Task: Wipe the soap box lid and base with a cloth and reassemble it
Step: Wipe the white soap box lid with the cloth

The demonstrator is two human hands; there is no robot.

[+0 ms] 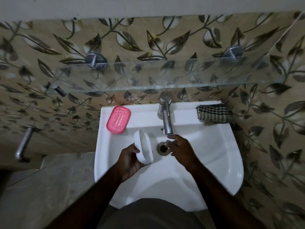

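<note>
White soap box half [143, 147] is held on edge over the left side of the sink [206, 171] bowl, hollow side facing right, gripped by the left hand [130, 160] with fingers [136, 150] curled round its lower left rim. Pink soap box half [118, 119], slotted in the middle, lies flat on the sink's back left ledge, its left edge close to the sink rim. Can't tell which half is lid and which is base. Checked cloth [213, 114] sits folded on the back right corner of the ledge, well apart from both halves. Right hand [181, 150] hovers over the drain [163, 148], fingers [173, 137] loosely spread, holding nothing, just below the tap [165, 116] spout. Tap stands between the pink half and the cloth. Glass shelf [165, 75] overhangs the ledge above. The right and front of the bowl are open.
</note>
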